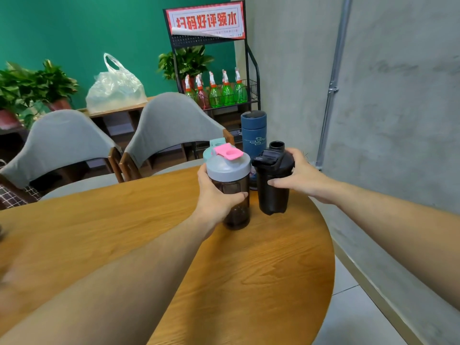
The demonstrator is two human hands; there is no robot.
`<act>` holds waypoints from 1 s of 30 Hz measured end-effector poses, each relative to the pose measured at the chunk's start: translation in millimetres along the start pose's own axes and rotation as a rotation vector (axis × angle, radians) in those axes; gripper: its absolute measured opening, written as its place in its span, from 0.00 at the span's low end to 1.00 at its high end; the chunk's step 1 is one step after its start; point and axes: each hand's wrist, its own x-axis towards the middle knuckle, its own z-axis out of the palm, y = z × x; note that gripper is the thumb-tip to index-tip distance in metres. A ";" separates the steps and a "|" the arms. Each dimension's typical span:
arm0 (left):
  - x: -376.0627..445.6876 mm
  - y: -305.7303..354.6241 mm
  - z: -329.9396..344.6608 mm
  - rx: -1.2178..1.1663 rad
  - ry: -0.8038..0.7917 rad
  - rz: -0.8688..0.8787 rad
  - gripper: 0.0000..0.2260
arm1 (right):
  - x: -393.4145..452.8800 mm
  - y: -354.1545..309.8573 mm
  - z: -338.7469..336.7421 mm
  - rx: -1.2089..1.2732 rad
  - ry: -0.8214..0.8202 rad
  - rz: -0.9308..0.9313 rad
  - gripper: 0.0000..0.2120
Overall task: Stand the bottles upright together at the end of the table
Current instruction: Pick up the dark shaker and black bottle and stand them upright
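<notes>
My left hand [216, 195] grips a dark translucent shaker bottle with a grey lid and pink flip cap [230, 170], upright near the far rounded end of the wooden table [273, 270]. My right hand [301, 175] holds a black shaker bottle [272, 195] upright just to its right, its lid flap open. Behind both stands a dark blue flask [254, 135], upright. A mint-green lid [217, 142] of another bottle peeks out behind the pink cap; its body is hidden.
Two grey-backed chairs [171, 123] stand at the table's far side. A black rack with green spray bottles [224, 93] sits behind the flask. The concrete wall [385, 120] runs close along the right. A plastic bag [114, 88] lies on a low shelf.
</notes>
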 end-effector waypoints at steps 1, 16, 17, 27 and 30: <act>0.5 -1.2 -1.2 0.006 -0.004 0.007 0.49 | 0.6 -0.2 -1.3 -0.007 -0.016 0.004 0.45; 4.3 31.6 -3.2 0.226 0.087 0.317 0.50 | -11.6 -30.9 11.5 0.074 0.205 -0.236 0.41; 6.8 33.8 -2.3 0.222 0.082 0.321 0.48 | -10.5 -32.6 12.0 0.086 0.218 -0.229 0.39; 20.7 32.1 1.8 0.192 0.079 0.265 0.43 | 17.8 -41.4 9.7 0.221 0.319 -0.075 0.20; 19.0 32.8 3.2 0.185 0.077 0.260 0.42 | 20.8 -38.6 8.6 0.185 0.288 -0.079 0.15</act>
